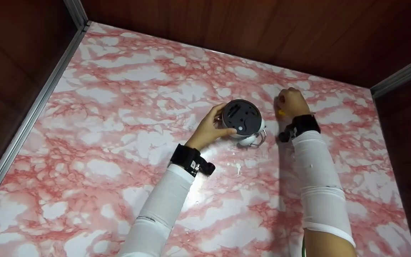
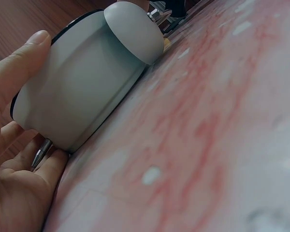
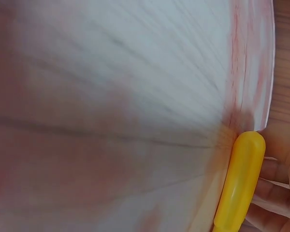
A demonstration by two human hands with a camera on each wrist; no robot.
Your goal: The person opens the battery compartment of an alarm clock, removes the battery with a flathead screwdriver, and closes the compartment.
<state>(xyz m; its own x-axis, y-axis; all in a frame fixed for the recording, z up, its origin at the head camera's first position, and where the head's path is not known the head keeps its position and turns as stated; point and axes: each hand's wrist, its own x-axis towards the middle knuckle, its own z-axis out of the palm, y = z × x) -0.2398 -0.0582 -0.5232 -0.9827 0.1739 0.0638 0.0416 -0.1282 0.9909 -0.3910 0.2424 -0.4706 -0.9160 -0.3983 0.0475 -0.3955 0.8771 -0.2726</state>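
Note:
A white twin-bell alarm clock lies face down on the table, its round black back turned up. Its bell and wire handle point toward the lower right in the head view. My left hand grips the clock's side, thumb on the rim of the back and fingers around the far side, near a small metal foot. To the right of the clock, my right hand holds a thing with a rounded yellow handle low against the table. The rest of that thing is hidden.
The table has a red and white marbled top. Dark wooden panels with metal edging stand along its back and sides. Small white marks show on the surface below the clock.

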